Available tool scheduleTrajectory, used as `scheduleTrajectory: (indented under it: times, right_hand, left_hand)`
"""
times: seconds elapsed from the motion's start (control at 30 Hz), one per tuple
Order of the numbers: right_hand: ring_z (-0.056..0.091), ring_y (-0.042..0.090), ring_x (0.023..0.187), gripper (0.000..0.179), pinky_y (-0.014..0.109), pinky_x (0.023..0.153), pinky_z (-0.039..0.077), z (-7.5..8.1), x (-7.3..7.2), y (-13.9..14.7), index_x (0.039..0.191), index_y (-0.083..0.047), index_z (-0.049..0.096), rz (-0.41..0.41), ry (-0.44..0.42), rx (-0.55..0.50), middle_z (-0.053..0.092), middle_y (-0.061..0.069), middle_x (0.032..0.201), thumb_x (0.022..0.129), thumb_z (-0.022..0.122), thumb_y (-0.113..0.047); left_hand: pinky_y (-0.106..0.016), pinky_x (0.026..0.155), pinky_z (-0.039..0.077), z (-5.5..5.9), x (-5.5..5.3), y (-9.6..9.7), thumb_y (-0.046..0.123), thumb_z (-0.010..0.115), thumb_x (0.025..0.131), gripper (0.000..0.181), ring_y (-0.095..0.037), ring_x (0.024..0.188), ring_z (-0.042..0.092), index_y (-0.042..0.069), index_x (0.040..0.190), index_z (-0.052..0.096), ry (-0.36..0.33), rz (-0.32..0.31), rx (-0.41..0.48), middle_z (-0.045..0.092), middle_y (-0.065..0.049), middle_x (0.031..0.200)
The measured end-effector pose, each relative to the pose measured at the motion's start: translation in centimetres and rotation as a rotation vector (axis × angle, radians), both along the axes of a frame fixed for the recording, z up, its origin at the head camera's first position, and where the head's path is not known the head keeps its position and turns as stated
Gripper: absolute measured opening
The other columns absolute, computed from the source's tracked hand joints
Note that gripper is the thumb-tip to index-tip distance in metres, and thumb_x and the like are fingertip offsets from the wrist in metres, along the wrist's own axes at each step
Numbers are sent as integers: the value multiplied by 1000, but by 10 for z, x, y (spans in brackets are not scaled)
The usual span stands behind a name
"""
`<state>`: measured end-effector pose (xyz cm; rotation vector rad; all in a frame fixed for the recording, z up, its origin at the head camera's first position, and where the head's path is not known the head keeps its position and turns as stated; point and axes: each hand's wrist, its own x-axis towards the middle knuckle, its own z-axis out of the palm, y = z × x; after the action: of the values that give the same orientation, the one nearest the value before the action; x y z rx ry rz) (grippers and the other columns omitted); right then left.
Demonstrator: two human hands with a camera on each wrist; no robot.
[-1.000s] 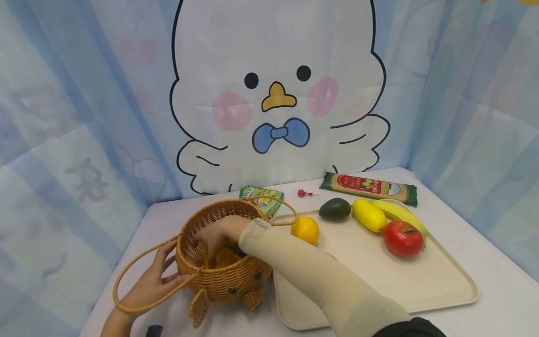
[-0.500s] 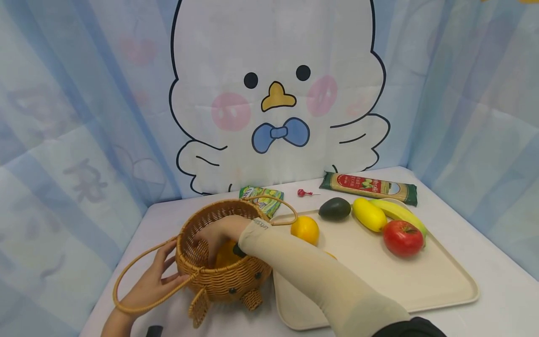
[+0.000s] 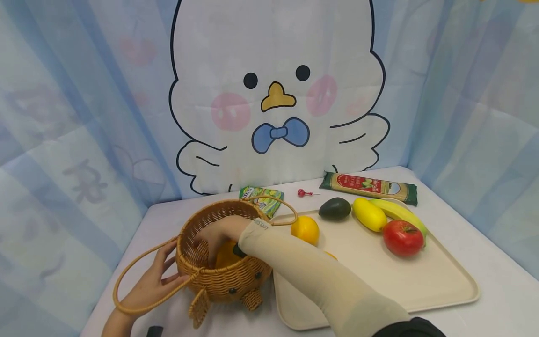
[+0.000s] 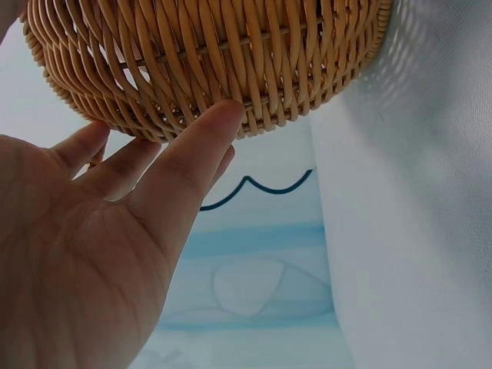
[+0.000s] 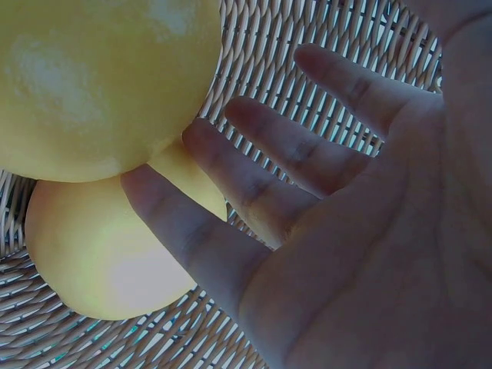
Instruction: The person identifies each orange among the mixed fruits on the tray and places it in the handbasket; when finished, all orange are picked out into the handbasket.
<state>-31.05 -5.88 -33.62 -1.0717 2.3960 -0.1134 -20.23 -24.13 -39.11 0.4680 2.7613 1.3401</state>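
Observation:
A woven wicker basket with two loop handles stands tilted on the table. My left hand touches its left side with straight fingers, seen from below in the left wrist view against the weave. My right hand reaches down inside the basket, fingers spread and nearly straight. In the right wrist view, two round yellow fruits, an upper one and a lower one, lie beside its fingers. One fingertip seems to touch them. The right thumb is not clearly visible.
A beige tray right of the basket bears an orange, an avocado, a yellow oval fruit, a banana and a red apple. Behind lie a green packet, a lollipop and a long pasta bag.
Both hands have stayed almost still, the left against the basket and the right inside it. The yellow fruit inside shows slightly more than a second ago.

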Motion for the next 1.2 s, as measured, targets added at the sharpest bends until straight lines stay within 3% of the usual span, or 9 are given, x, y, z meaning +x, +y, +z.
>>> scheduleTrajectory:
  times: [0.67, 0.93, 1.2]
  right_hand:
    - [39, 9, 135, 74, 27, 111, 41, 0, -1, 2, 141, -30, 42, -21, -60, -44, 41, -10, 146, 76, 79, -30]
    - [40, 8, 134, 73, 27, 112, 39, 1, -7, 1, 140, -31, 42, 10, -14, -65, 41, -11, 146, 76, 78, -33]
    - [39, 6, 133, 76, 24, 111, 40, 9, -6, 2, 141, -30, 40, 25, -44, -104, 40, -11, 146, 75, 78, -33]
  left_hand:
    - [-47, 94, 55, -1, -1, 0, 23, 64, 90, 84, -55, 135, 22, 19, 150, 5, -12, 9, 3, 3, -22, 156]
    - [-42, 93, 56, -1, -1, 0, 22, 64, 90, 83, -55, 135, 21, 19, 150, 6, -30, 7, 20, 4, -23, 156]
    - [-43, 93, 56, 0, -1, 0, 23, 63, 90, 83, -54, 136, 21, 20, 150, 5, -43, 15, 12, 3, -24, 156]
